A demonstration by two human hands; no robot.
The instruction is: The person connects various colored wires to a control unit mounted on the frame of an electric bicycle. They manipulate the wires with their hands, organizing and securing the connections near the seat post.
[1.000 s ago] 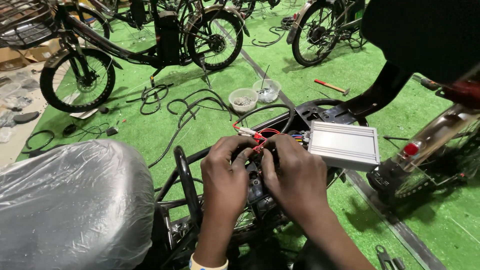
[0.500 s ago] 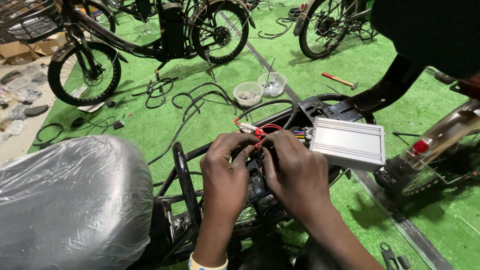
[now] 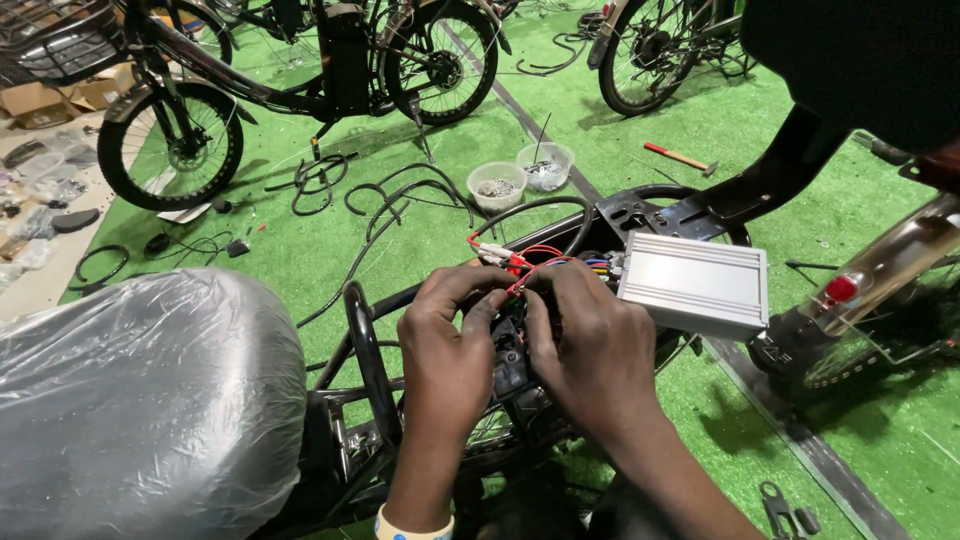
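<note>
While pinched, red wires (image 3: 528, 262) between hands (image 3: 520, 340).

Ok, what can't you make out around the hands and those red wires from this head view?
- Fingertips of left hand and right hand: curled under, hiding the grip.
- Red wires: lower ends vanish behind both hands.
- Connector type: too small.
- Silver box: underside hidden; what it rests on is unclear.
- Two white bowls: contents too small.
</note>
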